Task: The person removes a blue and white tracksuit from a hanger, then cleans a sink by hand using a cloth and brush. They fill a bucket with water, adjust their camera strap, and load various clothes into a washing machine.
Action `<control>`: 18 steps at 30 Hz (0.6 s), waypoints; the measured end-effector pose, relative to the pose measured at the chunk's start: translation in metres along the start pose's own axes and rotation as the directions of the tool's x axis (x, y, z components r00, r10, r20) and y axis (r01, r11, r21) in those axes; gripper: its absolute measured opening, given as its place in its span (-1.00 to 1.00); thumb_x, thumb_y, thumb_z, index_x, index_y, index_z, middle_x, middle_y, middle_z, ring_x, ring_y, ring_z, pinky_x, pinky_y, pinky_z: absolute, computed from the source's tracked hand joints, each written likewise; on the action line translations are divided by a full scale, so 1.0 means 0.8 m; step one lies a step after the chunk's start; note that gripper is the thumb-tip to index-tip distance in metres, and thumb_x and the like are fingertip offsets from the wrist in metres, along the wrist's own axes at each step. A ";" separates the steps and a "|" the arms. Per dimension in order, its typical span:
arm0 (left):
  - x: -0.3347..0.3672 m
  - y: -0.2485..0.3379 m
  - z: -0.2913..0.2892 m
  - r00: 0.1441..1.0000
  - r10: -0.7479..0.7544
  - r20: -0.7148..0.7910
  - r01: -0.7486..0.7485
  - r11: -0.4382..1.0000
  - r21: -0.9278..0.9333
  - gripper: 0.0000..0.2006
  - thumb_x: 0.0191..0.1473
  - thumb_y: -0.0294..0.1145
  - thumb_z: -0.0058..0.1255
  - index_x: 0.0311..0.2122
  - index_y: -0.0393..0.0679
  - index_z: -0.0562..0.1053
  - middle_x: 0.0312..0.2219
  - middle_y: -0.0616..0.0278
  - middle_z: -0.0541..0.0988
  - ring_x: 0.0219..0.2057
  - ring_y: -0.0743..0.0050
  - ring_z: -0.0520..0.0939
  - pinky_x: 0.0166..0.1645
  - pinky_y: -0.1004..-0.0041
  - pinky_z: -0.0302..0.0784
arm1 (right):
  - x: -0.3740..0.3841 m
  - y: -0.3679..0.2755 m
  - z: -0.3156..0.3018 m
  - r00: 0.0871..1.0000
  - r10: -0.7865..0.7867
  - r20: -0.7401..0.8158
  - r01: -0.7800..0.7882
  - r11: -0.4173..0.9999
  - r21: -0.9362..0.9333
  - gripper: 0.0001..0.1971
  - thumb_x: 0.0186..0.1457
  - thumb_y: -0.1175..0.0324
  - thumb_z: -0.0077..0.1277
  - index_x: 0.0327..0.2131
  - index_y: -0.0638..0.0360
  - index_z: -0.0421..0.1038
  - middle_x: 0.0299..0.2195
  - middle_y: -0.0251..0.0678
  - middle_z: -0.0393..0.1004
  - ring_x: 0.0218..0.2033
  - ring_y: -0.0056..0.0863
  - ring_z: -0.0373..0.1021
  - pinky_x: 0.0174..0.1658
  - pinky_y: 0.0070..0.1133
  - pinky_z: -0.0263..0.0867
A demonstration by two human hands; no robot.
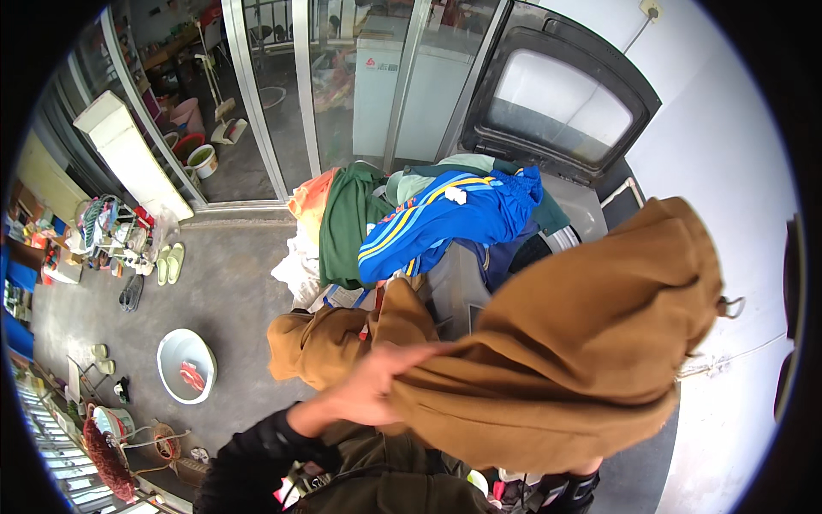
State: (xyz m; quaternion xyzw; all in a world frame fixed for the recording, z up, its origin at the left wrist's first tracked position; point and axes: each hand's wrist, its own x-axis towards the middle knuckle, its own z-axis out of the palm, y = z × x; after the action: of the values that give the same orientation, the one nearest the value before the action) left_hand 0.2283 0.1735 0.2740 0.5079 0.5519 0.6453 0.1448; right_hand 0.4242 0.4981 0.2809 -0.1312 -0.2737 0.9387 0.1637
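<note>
A large brown garment with a drawstring at its right end is stretched out in front of me. My left hand is closed on its left part, fingers wrapped in the cloth. Only a bit of my right wrist shows below the garment; the fabric hides that hand. Another brown part, perhaps a sleeve or leg of the same garment, hangs beyond my left hand. Behind it, blue trousers with yellow and white stripes, a dark green garment and an orange cloth lie heaped on a grey washing machine.
The washing machine's dark-framed lid stands raised against the white wall. On the floor to the left are a white basin holding a reddish item, green slippers and a cluttered rack. Glass sliding doors close off the back.
</note>
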 end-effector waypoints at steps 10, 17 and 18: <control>-0.095 0.188 -0.071 0.670 -0.688 -0.279 0.356 0.627 -0.693 -0.21 -0.38 -0.46 0.27 0.10 -0.40 0.31 0.00 0.06 0.48 -0.02 0.23 0.53 0.12 0.35 0.37 | -0.006 0.232 0.025 0.834 0.551 0.033 -0.550 0.824 0.137 -0.67 0.28 0.32 -0.22 0.07 0.12 0.31 0.00 -0.20 0.43 -0.03 -0.38 0.42 0.02 -0.42 0.40; -0.135 0.209 -0.081 0.666 -0.534 -0.520 0.188 0.796 -0.576 -0.24 -0.27 -0.53 0.21 0.15 -0.34 0.25 0.01 0.05 0.45 -0.02 0.20 0.53 0.12 0.31 0.42 | 0.037 0.297 -0.155 0.782 0.536 -0.319 -0.423 0.832 0.359 -0.71 0.24 0.42 -0.25 -0.03 0.25 0.35 -0.14 -0.18 0.50 -0.17 -0.36 0.49 -0.17 -0.45 0.49; -0.136 0.210 -0.088 0.673 -0.501 -0.543 0.165 0.818 -0.550 -0.25 -0.25 -0.55 0.20 0.16 -0.33 0.24 0.02 0.04 0.45 -0.02 0.19 0.53 0.11 0.31 0.42 | 0.029 0.295 -0.203 0.839 0.456 -0.298 -0.403 0.888 0.224 -0.72 0.23 0.43 -0.25 -0.05 0.24 0.37 -0.16 -0.19 0.51 -0.18 -0.36 0.49 -0.19 -0.46 0.49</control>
State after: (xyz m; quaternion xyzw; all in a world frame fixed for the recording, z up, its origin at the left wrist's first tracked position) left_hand 0.2822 -0.0063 0.3733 0.0802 0.4838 0.8544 0.1717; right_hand 0.4018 0.3952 0.0132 -0.3372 -0.1321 0.9321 0.0033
